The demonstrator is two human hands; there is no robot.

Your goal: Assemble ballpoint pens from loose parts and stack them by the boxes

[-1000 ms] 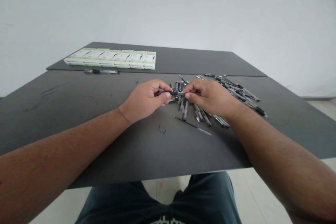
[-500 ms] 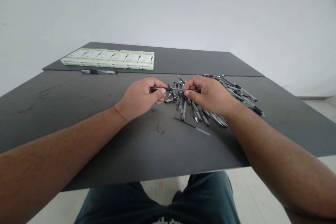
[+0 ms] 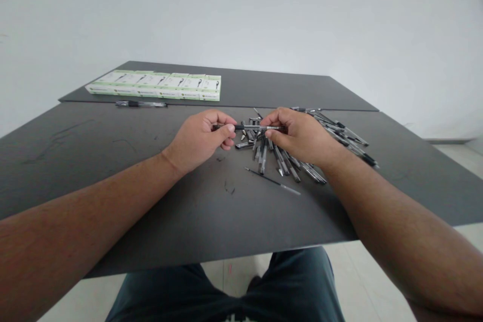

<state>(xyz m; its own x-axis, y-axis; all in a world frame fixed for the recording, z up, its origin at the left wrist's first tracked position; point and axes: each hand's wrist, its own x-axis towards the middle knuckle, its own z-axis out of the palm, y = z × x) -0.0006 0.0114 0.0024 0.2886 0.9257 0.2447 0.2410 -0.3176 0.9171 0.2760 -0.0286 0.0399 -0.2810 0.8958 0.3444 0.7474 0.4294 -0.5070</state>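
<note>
A pen with a clear barrel and a dark grip lies level between my two hands, just above the table. My left hand pinches its dark end between thumb and fingers. Its other end is in the pinch of my right hand, whose fingers partly cover it. Below and behind my right hand spreads a heap of pen parts, clear barrels and small tips among them. Nearer to me, a single ink refill lies slantwise on the table.
Several white and green boxes stand in a row at the back left. In front of them lie a few pens. More pens with dark grips lie right of my right hand. The grey table ends close to my legs.
Both hands keep hold of the pen at nearly the same spot. My left hand has shifted very slightly left, and the view has moved a little.
</note>
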